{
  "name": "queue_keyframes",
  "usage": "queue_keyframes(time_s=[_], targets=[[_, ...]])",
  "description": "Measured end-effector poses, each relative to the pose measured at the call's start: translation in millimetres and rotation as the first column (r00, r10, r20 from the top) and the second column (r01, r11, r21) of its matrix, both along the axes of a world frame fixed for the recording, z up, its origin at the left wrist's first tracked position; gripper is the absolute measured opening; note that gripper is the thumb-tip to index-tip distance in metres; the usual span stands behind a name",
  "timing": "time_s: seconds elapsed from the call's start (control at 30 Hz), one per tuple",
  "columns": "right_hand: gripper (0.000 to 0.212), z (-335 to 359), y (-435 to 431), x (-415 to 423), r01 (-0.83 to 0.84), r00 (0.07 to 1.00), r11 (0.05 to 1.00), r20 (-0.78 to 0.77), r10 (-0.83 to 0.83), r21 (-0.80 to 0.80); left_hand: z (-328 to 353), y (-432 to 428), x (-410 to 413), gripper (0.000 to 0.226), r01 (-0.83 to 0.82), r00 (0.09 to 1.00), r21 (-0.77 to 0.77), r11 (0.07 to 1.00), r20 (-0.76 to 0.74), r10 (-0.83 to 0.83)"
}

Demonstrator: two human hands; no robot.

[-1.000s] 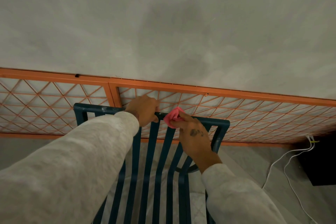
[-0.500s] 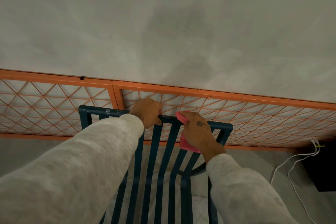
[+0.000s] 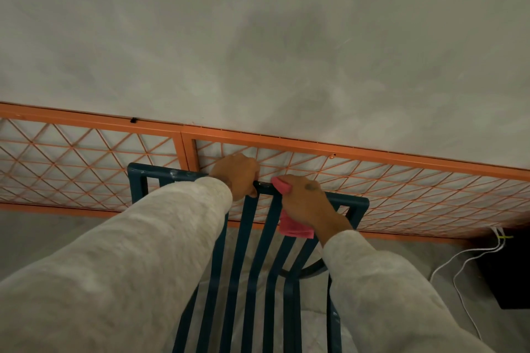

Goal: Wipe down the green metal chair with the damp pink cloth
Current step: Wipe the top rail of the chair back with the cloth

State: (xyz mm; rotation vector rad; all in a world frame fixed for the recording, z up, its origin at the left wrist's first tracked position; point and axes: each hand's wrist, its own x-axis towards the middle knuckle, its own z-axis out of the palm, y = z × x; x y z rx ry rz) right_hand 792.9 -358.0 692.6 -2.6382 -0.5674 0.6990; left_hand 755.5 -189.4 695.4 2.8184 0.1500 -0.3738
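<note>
- Since a second ago: right hand (image 3: 308, 203) turned over from a fingertip pinch to a full wrap across the top rail (image 3: 344, 200), just right of frame centre, with the pink cloth (image 3: 295, 226) trapped between palm and metal.
- Cloth now draped over the rail: one corner poking out above the knuckles, a loose flap hanging below the wrist against the slats (image 3: 252, 238).
- Left hand (image 3: 236, 176) closed around the same rail just beside the right, much as before; reads as steadying, with no cloth in it.
- Green metal chair (image 3: 137, 183) across the lower centre of the frame, backrest towards the orange lattice panel (image 3: 86, 157), seat mostly hidden by the grey sleeves.
- Meaning for the task: probably a switch from dabbing to a gripped slide along the rail, likely towards the right corner.
- Pale smudges on the rail at centre left apparently untouched; slats and frame judged not yet wiped.
</note>
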Motion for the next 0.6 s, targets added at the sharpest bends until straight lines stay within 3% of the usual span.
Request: queue_keyframes(time_s=[0.13, 0.27, 0.37, 0.6], targets=[[0.051, 0, -24, -1, 0.069, 0.998, 0.995, -0.002, -0.069, 0.075, -2, 1, -2, 0.031, -0.004, 1.000, -0.009, 1.000, 0.015, 0.004], [0.049, 0, -48, 11, 0.177, 0.984, 0.983, 0.040, -0.176, -0.037, -3, 2, -3, 0.029, -0.006, 0.999, -0.018, 1.000, 0.041, 0.007], [0.049, 0, -34, 8, 0.153, 0.984, 0.984, 0.105, -0.143, -0.088, -4, 2, -2, 0.029, -0.008, 0.999, -0.020, 1.000, 0.038, 0.009], [0.061, -6, -16, -9, 0.053, 0.998, 0.992, 0.026, -0.056, 0.112, 0, 2, 3, 0.031, 0.011, 1.000, -0.014, 1.000, -0.022, -0.012]])
